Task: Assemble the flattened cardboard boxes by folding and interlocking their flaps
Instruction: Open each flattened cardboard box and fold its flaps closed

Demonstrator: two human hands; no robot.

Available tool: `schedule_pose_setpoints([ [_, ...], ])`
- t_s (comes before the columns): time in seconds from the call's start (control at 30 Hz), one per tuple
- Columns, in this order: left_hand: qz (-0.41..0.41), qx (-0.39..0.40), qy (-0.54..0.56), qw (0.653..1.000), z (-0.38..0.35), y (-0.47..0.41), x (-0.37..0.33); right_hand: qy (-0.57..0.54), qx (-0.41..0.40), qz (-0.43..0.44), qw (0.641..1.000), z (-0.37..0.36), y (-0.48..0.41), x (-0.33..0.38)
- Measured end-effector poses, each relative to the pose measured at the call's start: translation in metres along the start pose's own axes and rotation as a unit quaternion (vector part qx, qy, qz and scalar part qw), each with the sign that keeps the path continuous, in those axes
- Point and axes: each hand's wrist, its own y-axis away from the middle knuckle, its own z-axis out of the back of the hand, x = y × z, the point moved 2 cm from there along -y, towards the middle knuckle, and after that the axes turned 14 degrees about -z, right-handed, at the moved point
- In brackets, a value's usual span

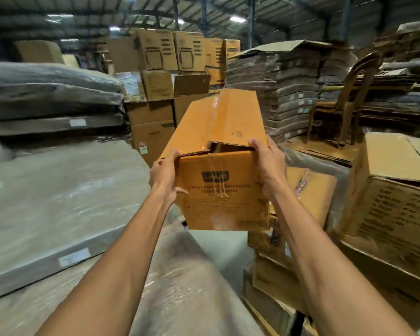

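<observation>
Head view. Orange cardboard box held up in mid-air at chest height, well clear of any surface, long axis pointing away from the camera. Already erected into a full carton; top flaps folded over but not lying flat, with a dark gap open at the near edge where the two meet. Clear tape strip running along the top seam and down the near face.

Left hand clamped on the near left corner, fingers wrapped over the top edge, thumb under on the printed face. Right hand gripping the near right corner, fingers curled over the flap edge.

Surroundings: stacks of flattened cartons right of centre, a wooden chair among them, plastic-wrapped slabs on the left, a printed brown carton near right. Frame motion-blurred.

Risks, judged:
- Flaps probably not interlocked at the near end; could spring open if grip eases.
- Box held by two corners only; a slip would drop it onto the pile below.
- Pressing on the raised flap could crease or tear it at the fold.

Legible print, near face: dark logo patch, unreadable; below it, roughly "Baby Laundry Detergent" and "1000ml Bottle", blurred. Fine print lower down not readable. Text on the brown carton also too blurred.
</observation>
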Motion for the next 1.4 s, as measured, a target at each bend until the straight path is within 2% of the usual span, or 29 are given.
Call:
schedule_pose_setpoints([
  [0.2, -0.042, -0.15, -0.079, 0.985, 0.185, 0.075, -0.028, -0.032, 0.146, -0.043, 0.988, -0.1, 0.119, -0.043],
  [0.3, -0.036, -0.21, -0.121, 0.969, 0.253, 0.124, -0.031, -0.048, 0.195, -0.082, 0.976, -0.13, 0.173, -0.081],
  [0.4, -0.016, -0.238, -0.129, 0.963, 0.302, 0.174, -0.026, -0.055, 0.258, -0.124, 0.957, -0.141, 0.226, -0.115],
  [0.6, 0.016, -0.284, -0.161, 0.945, 0.344, 0.262, 0.001, -0.017, 0.294, -0.17, 0.94, -0.123, 0.284, -0.165],
  [0.83, 0.044, -0.314, -0.17, 0.933, 0.344, 0.344, 0.036, 0.007, 0.32, -0.151, 0.935, -0.075, 0.318, -0.206],
  [1.0, 0.041, -0.318, -0.155, 0.934, 0.341, 0.386, 0.056, 0.007, 0.308, -0.141, 0.941, -0.056, 0.334, -0.227],
  [1.17, 0.049, -0.249, -0.177, 0.951, 0.342, 0.4, 0.068, -0.048, 0.268, -0.172, 0.947, -0.033, 0.35, -0.261],
  [1.23, 0.057, -0.226, -0.196, 0.953, 0.348, 0.404, 0.073, -0.14, 0.219, -0.236, 0.936, -0.021, 0.357, -0.277],
  [1.3, 0.046, -0.217, -0.232, 0.947, 0.356, 0.407, 0.076, -0.234, 0.15, -0.313, 0.908, -0.012, 0.367, -0.299],
  [1.33, 0.021, -0.211, -0.272, 0.939, 0.36, 0.408, 0.077, -0.249, 0.12, -0.344, 0.897, -0.008, 0.374, -0.314],
  [1.4, -0.077, -0.187, -0.364, 0.909, 0.364, 0.409, 0.072, -0.209, 0.084, -0.407, 0.885, -0.005, 0.389, -0.349],
])
